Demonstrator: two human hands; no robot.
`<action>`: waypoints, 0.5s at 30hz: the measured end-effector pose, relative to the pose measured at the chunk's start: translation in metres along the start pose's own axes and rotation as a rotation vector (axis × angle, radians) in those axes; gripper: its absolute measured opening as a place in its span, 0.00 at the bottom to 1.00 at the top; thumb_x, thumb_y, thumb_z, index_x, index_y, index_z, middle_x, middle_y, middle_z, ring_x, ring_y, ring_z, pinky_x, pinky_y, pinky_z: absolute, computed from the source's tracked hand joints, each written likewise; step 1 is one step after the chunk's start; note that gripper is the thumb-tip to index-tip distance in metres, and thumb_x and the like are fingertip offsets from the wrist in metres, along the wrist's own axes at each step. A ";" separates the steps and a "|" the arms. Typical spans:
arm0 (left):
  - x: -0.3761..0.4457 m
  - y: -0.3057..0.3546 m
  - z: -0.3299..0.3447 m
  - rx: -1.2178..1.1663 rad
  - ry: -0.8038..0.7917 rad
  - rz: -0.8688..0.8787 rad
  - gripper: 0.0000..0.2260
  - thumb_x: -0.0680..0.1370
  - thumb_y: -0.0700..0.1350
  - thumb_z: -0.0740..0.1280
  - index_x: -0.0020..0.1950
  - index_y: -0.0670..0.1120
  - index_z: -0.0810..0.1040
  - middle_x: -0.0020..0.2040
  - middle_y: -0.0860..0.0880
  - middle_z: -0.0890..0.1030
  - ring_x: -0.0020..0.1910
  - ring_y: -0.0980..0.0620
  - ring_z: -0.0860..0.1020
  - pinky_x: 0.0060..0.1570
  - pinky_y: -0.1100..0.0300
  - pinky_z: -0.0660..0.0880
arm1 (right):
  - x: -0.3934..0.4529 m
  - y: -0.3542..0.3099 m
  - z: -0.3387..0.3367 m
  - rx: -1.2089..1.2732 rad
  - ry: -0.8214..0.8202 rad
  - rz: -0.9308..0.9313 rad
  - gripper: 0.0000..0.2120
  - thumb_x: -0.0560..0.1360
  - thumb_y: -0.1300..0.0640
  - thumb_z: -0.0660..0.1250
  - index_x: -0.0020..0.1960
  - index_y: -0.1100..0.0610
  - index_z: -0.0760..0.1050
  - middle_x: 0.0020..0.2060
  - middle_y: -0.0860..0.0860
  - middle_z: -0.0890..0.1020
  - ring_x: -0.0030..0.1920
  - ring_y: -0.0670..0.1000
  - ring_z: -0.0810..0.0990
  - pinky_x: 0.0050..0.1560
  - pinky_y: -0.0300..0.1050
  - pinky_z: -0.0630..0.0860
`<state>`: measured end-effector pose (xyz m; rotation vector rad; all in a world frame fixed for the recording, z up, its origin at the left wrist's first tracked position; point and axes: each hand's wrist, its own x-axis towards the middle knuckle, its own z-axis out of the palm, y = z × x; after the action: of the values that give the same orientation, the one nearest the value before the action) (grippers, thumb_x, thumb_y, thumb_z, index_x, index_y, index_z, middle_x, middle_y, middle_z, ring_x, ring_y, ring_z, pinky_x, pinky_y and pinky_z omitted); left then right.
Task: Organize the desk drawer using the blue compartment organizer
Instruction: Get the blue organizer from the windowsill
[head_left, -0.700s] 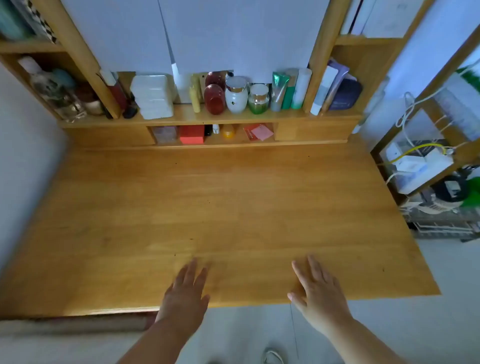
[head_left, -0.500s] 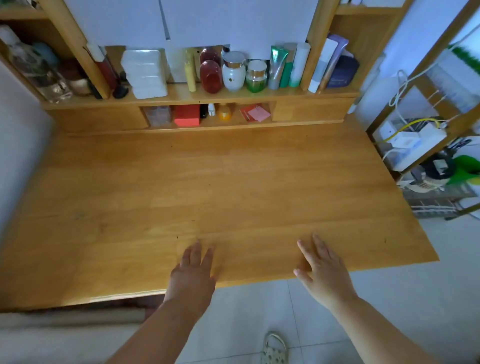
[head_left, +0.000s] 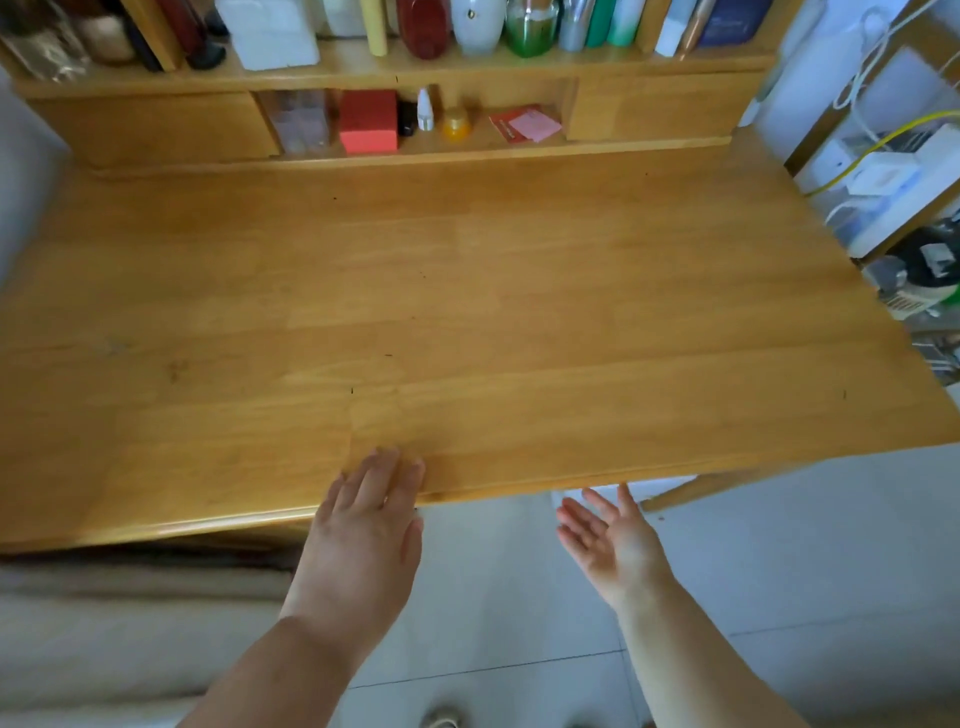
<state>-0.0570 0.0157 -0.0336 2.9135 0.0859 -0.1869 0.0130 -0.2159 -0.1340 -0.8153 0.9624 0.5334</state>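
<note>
Nearest us, both hands are at the front edge of the counter. The left hand lies palm down, fingers straight and together, its fingertips over the lip of the wood. The right hand hangs just below the edge, palm turned up, fingers spread and loose, holding nothing. It looks set to hook under the front, which is where a drawer would sit.

No drawer shows, and no blue organizer either; both are out of view, presumably beneath the top. My guess: a wooden drawer will be stiff and fairly weighty, so a pull from underneath at the middle, kept straight, should stop it racking. A plastic organizer ought to be light and rigid, best lifted by its outer walls with two hands.

Farther back the counter is bare wood. Beyond that, the low shelf holds a red box, a small white bottle, an orange cap and pink notes. Jars and tubes stand on the shelf above.
</note>
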 end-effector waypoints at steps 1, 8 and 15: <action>-0.001 0.001 0.003 0.028 0.015 -0.002 0.23 0.70 0.40 0.74 0.64 0.40 0.77 0.65 0.39 0.76 0.64 0.39 0.74 0.61 0.41 0.72 | 0.010 -0.003 0.005 0.073 -0.019 -0.007 0.28 0.80 0.41 0.53 0.70 0.62 0.65 0.64 0.61 0.72 0.66 0.60 0.71 0.67 0.53 0.66; -0.006 0.006 0.012 0.115 -0.001 -0.040 0.27 0.80 0.56 0.52 0.78 0.49 0.52 0.78 0.48 0.50 0.77 0.51 0.49 0.75 0.54 0.46 | 0.026 -0.014 0.004 0.268 -0.108 -0.025 0.30 0.75 0.36 0.58 0.63 0.61 0.71 0.65 0.59 0.73 0.60 0.58 0.74 0.61 0.53 0.70; -0.008 0.008 0.017 0.143 -0.027 -0.099 0.38 0.76 0.66 0.54 0.78 0.51 0.40 0.78 0.50 0.39 0.77 0.52 0.41 0.74 0.54 0.41 | 0.002 0.001 -0.027 0.214 -0.069 0.012 0.43 0.75 0.30 0.50 0.75 0.63 0.56 0.72 0.61 0.64 0.71 0.60 0.66 0.70 0.55 0.61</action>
<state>-0.0667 0.0032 -0.0475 3.0502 0.2215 -0.2591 -0.0003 -0.2374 -0.1444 -0.5959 0.9433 0.4568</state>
